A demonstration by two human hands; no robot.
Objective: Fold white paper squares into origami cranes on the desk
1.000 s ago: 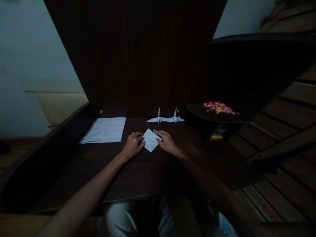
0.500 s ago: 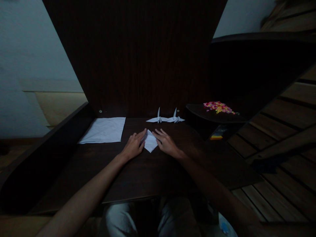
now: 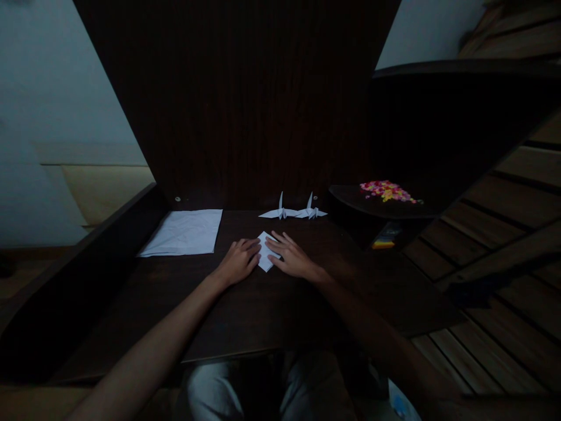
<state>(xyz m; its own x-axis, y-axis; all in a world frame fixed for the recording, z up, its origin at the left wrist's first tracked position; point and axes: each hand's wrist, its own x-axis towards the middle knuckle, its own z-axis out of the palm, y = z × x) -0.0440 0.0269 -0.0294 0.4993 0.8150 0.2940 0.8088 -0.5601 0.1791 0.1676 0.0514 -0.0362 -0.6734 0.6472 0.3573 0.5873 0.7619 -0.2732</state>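
A folded piece of white paper (image 3: 265, 258), shaped like a kite, lies flat on the dark desk (image 3: 263, 318). My left hand (image 3: 239, 260) rests at its left edge, fingers stretched out and their tips touching the paper. From the other side my right hand (image 3: 291, 256) lies over the paper's right part with fingers spread, covering some of it. Just beyond the hands stand two white folded paper cranes, a left crane (image 3: 281, 213) and a right crane (image 3: 312, 213), side by side.
White paper sheets (image 3: 184, 232) lie at the back left. On a small corner shelf (image 3: 350, 196) at the right is a pile of small pink, red and yellow pieces (image 3: 388, 190). A raised side panel (image 3: 87, 257) borders the desk's left, and a tall back panel (image 3: 245, 105) rises behind.
My right hand has slid left over the paper, its fingers now lying across it. The left fingers have flattened and lowered slightly. The paper looks narrower.
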